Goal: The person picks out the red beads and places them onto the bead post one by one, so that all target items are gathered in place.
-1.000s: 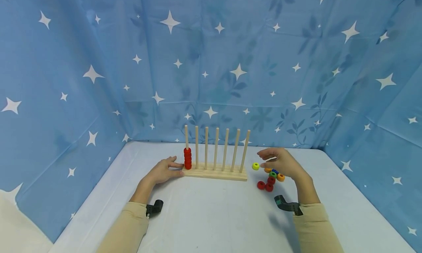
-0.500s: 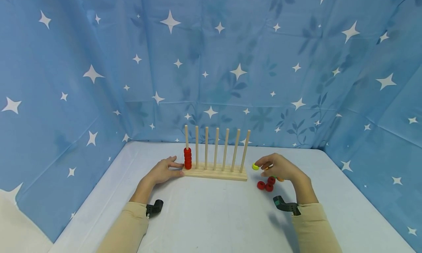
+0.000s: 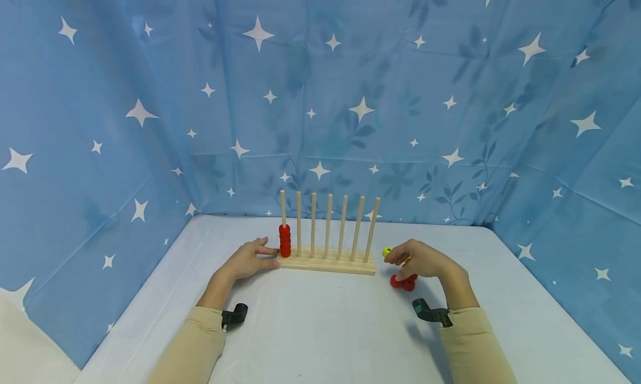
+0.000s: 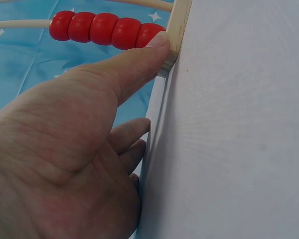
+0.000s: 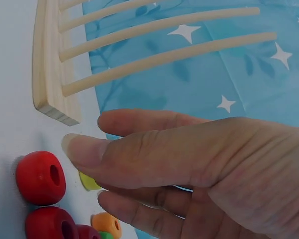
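Observation:
A wooden peg rack [image 3: 325, 264] stands upright on the table, with several red beads [image 3: 285, 241] stacked on its leftmost peg. My left hand [image 3: 245, 260] holds the rack's left end, the thumb at the front edge beside the lowest bead. Over a small pile of loose beads hovers my right hand [image 3: 424, 260], thumb and fingers apart, nothing between them. A loose red bead [image 5: 41, 178] lies just below its thumb in the right wrist view. A yellow bead [image 3: 386, 251] sits by the fingertips. An orange bead [image 5: 106, 225] shows under the hand, which hides other beads.
The white table [image 3: 320, 328] stretches in front of the rack. Behind it hangs a blue curtain [image 3: 310, 106] with white stars. The rack's other pegs [image 3: 343, 228] carry no beads and rise between the two hands.
My right hand has come down and slightly toward me over the loose beads, its thumb now near the front red beads. The left hand and the rack have stayed put.

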Available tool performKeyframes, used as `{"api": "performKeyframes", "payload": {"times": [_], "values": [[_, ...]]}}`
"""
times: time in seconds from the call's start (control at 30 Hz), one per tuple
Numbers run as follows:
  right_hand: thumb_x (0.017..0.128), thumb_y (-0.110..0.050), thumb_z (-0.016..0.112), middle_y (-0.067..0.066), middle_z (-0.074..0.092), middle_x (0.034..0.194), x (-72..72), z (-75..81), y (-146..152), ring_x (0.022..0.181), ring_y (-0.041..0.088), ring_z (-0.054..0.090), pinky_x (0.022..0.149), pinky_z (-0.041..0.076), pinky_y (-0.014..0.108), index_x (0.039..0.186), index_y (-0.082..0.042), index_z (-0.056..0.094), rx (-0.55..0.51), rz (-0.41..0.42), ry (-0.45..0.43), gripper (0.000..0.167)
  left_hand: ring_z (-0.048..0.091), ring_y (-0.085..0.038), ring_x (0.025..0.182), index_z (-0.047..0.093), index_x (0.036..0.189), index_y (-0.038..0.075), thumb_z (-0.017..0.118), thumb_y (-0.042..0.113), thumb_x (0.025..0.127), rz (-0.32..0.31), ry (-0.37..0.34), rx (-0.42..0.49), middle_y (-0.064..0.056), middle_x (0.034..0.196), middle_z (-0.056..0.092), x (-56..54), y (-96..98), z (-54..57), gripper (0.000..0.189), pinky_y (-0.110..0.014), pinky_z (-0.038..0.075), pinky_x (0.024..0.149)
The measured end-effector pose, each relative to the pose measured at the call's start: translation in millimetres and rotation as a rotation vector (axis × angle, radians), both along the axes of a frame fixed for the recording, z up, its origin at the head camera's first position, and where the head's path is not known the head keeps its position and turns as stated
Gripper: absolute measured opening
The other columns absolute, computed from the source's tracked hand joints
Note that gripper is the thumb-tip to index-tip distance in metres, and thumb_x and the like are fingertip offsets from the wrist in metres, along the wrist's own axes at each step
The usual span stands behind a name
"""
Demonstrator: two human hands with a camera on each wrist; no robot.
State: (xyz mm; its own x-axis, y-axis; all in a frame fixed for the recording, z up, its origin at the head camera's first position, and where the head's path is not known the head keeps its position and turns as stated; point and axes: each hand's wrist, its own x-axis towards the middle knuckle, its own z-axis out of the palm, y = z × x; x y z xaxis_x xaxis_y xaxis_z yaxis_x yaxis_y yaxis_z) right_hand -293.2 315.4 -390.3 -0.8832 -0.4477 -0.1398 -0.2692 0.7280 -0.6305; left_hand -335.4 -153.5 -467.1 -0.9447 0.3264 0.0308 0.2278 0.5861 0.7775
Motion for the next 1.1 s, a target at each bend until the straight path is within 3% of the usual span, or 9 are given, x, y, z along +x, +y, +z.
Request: {"api": "performKeyframes", "payload": {"times": [0.23, 0.83, 1.1], "values": [[0.079, 0.003, 0.084, 0.015, 0.073, 0.117, -1.0, -4.6, -2, 0.110, 0.035, 0.066, 0.083, 0.061, 0.040, 0.111, -0.003, 0.079, 0.019, 0.019, -0.032, 0.032, 0.018, -0.045, 0.159, 0.076, 0.129, 0.013, 0.083, 0.032, 0.089, 0.007, 0.006, -0.013, -0.022, 0.166, 0.036, -0.8, -0.6, -0.7, 0.044, -0.071, 0.015, 0.124], [0.076, 0.009, 0.083, 0.005, 0.075, 0.094, -0.8, -12.3, -10, 0.085, 0.019, 0.065, 0.076, 0.058, 0.036, 0.099, -0.008, 0.078, 0.074, -0.049, -0.117, 0.030, 0.017, -0.044, 0.160, 0.075, 0.130, 0.014, 0.083, 0.033, 0.090, 0.009, 0.002, -0.016, -0.020, 0.167, 0.035, -0.7, -0.6, 0.6, 0.045, -0.069, 0.015, 0.125], [0.079, 0.006, 0.083, 0.001, 0.074, 0.092, -3.0, -17.1, -10, 0.084, 0.017, 0.064, 0.077, 0.059, 0.037, 0.096, -0.012, 0.079, 0.113, -0.058, -0.081, 0.025, 0.017, -0.045, 0.159, 0.075, 0.130, 0.014, 0.083, 0.033, 0.090, 0.007, 0.005, -0.015, -0.021, 0.166, 0.036, 0.2, -0.2, 0.5, 0.045, -0.070, 0.015, 0.124]]}}
